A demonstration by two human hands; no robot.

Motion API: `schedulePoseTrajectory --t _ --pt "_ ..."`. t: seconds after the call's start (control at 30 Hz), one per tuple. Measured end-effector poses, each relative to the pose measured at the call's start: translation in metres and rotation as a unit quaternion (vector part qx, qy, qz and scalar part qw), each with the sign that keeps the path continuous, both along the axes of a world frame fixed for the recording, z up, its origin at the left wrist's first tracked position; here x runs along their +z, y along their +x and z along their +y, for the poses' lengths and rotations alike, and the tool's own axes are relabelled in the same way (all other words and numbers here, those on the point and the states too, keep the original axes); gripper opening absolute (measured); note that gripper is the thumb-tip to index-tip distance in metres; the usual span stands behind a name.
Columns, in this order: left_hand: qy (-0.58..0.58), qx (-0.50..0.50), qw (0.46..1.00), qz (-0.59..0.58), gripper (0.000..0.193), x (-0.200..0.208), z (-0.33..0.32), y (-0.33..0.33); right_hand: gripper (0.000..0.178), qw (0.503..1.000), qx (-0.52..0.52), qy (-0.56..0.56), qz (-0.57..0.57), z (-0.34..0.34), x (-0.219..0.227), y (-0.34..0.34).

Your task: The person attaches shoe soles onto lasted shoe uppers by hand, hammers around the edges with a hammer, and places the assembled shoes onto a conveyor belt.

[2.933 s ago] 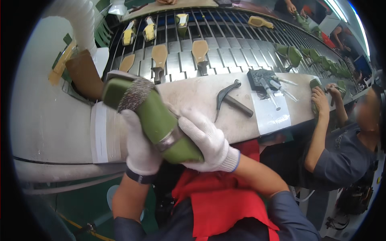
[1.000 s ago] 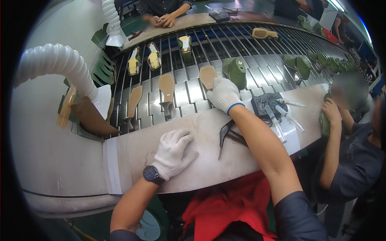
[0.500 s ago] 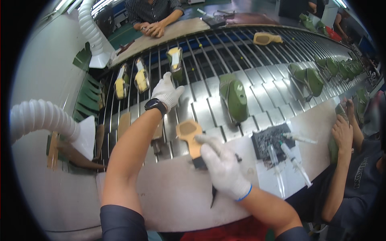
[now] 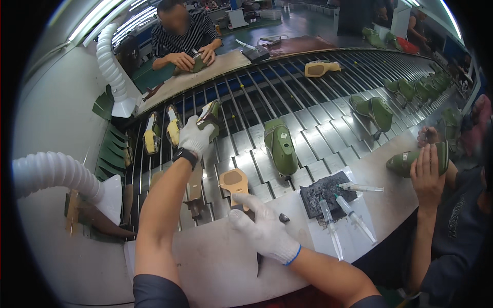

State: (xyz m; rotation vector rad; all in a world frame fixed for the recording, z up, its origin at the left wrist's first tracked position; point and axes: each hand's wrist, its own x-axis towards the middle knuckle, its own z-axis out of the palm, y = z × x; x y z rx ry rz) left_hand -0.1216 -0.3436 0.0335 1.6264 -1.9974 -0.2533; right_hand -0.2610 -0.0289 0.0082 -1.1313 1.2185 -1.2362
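Olive-and-tan shoe piece (image 4: 209,117) in gloved left hand (image 4: 195,137)

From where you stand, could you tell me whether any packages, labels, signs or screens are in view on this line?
None that I can make out: only green shoes and tan insoles on the slatted conveyor, with syringe-like applicators on a white sheet.
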Motion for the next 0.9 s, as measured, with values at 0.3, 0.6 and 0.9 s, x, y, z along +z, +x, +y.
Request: schedulePoseTrajectory --t 0.3,0.6,0.9 --pt "-0.149 -0.062 0.985 0.065 0.076 0.058 0.318 0.172 0.045 0.994 0.007 -0.022 0.106 -0.003 0.009 -0.007" --pt "-0.140 -0.111 0.982 -0.063 0.101 -0.019 0.487 0.247 0.018 0.994 -0.108 -0.007 -0.028 0.058 -0.007 0.084" --pt "-0.191 -0.072 0.979 0.012 0.080 -0.049 0.450 0.243 0.070 0.912 -0.079 -0.175 0.362 0.129 0.011 0.065"
